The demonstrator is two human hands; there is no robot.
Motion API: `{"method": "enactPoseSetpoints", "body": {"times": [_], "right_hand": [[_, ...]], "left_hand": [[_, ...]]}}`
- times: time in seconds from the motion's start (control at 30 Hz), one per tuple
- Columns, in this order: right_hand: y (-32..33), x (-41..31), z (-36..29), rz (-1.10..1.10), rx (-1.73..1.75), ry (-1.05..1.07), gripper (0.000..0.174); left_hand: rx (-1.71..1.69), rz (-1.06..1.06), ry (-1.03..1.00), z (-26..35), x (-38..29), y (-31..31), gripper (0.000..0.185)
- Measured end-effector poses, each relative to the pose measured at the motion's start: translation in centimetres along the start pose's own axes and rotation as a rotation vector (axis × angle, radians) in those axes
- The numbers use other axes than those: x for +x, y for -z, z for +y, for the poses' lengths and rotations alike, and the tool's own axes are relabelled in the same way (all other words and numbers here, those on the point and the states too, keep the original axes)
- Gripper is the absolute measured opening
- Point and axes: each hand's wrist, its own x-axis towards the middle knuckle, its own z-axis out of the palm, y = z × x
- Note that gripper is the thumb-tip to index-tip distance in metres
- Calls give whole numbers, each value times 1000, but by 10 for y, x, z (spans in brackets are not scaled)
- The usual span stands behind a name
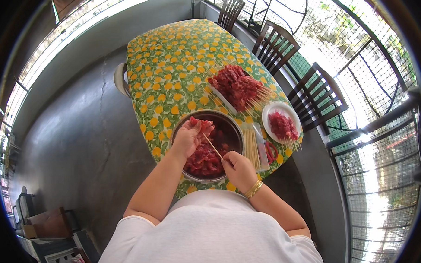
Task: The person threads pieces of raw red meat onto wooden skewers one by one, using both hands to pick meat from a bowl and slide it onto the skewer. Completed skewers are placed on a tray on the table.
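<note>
Over a wide metal pot (243,144) of raw red meat pieces (206,162), my left hand (191,137) holds a piece of meat (200,123) between thumb and fingers. My right hand (240,168) pinches the lower end of a thin bamboo skewer (212,145), which slants up to the meat in the left hand. Whether the tip has pierced it is hidden by the fingers. Right of the pot lies a clear plastic bag of bamboo skewers (251,147). Red-handled scissors (272,152) rest beside that bag, partly under it or against it; I cannot tell which.
A white tray (223,100) piled with skewered meat (237,85) stands beyond the pot, its sticks poking out on both sides. A white plate (266,121) at the right edge holds more skewered meat (282,125). Lemon-patterned cloth covers the table (173,70). Wooden chairs (317,96) line the right side.
</note>
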Motion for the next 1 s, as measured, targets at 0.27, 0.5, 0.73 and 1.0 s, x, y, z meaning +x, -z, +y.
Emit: {"method": "enactPoseSetpoints", "body": {"times": [0.27,0.5,0.73,1.0], "right_hand": [[-6,-4,-4,51,51,-2,12],[-15,0,1,126,47,35,11],[-14,-6,-4,132,49,-9,11],[-20,-5,1,138,112,-33,9]], "left_hand": [[37,6,-134,-3,2,-4,13],[71,-29,-172,-9,9,-4,9],[52,2,-236,-14,11,-4,7],[17,-21,-185,-15,6,-9,8]]}}
